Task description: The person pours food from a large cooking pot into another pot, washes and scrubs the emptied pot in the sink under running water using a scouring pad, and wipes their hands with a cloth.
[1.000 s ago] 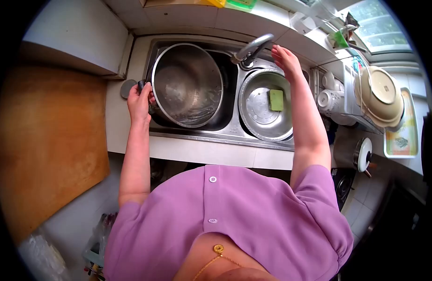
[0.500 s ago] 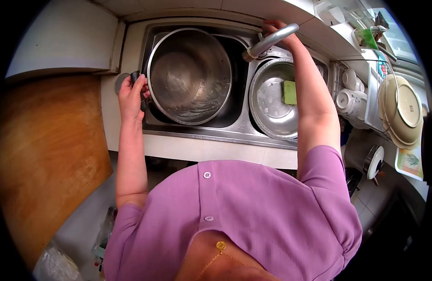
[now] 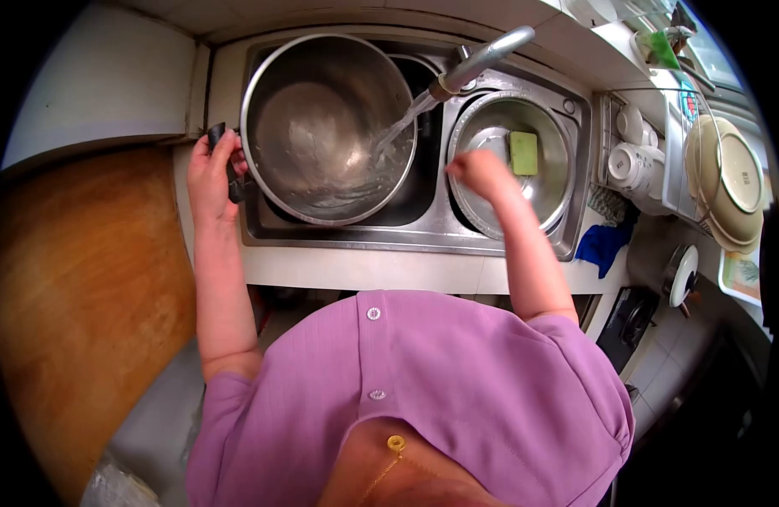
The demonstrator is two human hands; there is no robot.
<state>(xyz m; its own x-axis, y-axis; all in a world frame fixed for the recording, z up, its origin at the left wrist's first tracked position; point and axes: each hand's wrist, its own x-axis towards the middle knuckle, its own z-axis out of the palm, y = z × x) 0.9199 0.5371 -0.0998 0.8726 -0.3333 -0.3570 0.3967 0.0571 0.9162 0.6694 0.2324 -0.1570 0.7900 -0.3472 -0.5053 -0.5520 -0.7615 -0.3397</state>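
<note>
A large steel pot (image 3: 322, 127) sits tilted in the left sink bowl. My left hand (image 3: 212, 182) is closed around its black side handle (image 3: 234, 188). From the curved faucet (image 3: 491, 59), water (image 3: 406, 122) runs into the pot's right side. Over the left part of a steel basin (image 3: 554, 190) in the right sink bowl, my right hand (image 3: 484, 171) hangs in the air. Motion smears its fingers, and no object shows in it. Inside the basin lies a yellow-green sponge (image 3: 523, 154).
To the right stands a wire dish rack (image 3: 605, 139) with cups (image 3: 630, 165) and large oval dishes (image 3: 738, 177). A blue cloth (image 3: 605, 247) lies on the counter by the sink's right corner. A wooden panel (image 3: 85, 321) is at the left.
Water now flows from the faucet. My right hand has come away from behind the faucet, down and toward me over the basin. The pot and my left hand have shifted slightly left.
</note>
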